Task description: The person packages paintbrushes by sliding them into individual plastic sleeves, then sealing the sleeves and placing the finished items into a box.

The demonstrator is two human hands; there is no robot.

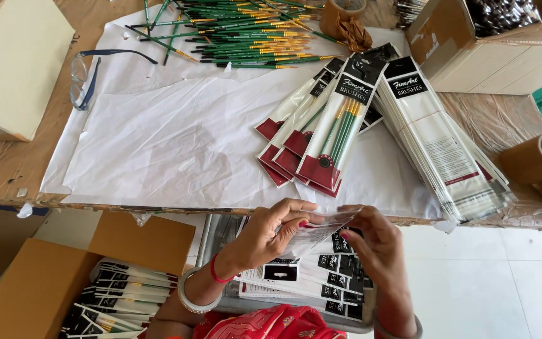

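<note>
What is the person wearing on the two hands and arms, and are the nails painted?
The left hand has a thin red thread and a wider silver-white bangle at the wrist. The right hand has a pale bangle lower on the forearm, partly cut off by the picture edge. The fingers show red nail polish. No sleeves cover the forearms.

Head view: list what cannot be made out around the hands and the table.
- Clear sleeve between left hand and right hand: contents unreadable, glare and fingers cover it.
- Cardboard box, top right: dark contents cut off by the edge.
- Loose green brushes: count too small to tell.
</note>
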